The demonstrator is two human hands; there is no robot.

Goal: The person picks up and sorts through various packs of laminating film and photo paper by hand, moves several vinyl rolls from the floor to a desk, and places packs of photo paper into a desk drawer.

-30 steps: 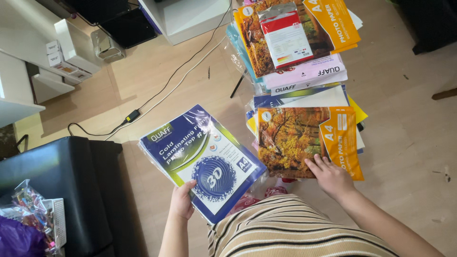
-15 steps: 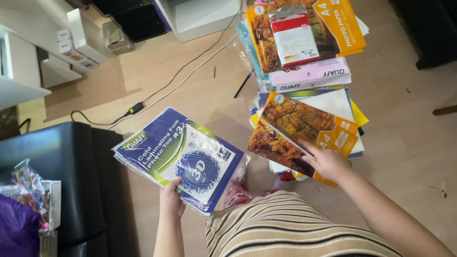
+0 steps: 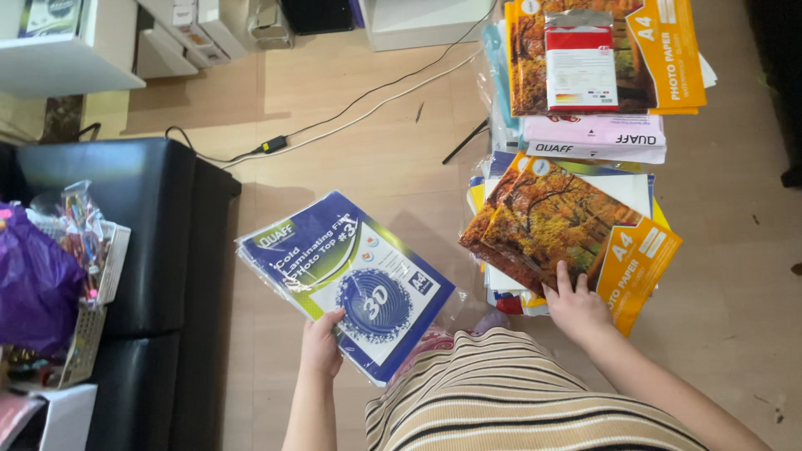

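- Blue laminating-film pack is gripped at its near edge by the left hand, held tilted above the wooden floor.
- Right hand is pressed, fingers spread, on the orange autumn-print photo paper pack atop the near stack.
- Black sofa sits to the left.

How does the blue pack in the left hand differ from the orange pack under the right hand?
The blue pack is blue and white with a round swirl design; the orange pack shows autumn trees with an orange corner. The left hand holds the blue pack up over the floor, while the orange pack lies on a stack of packs with the right hand on its lower edge. Both are flat, glossy and rectangular.
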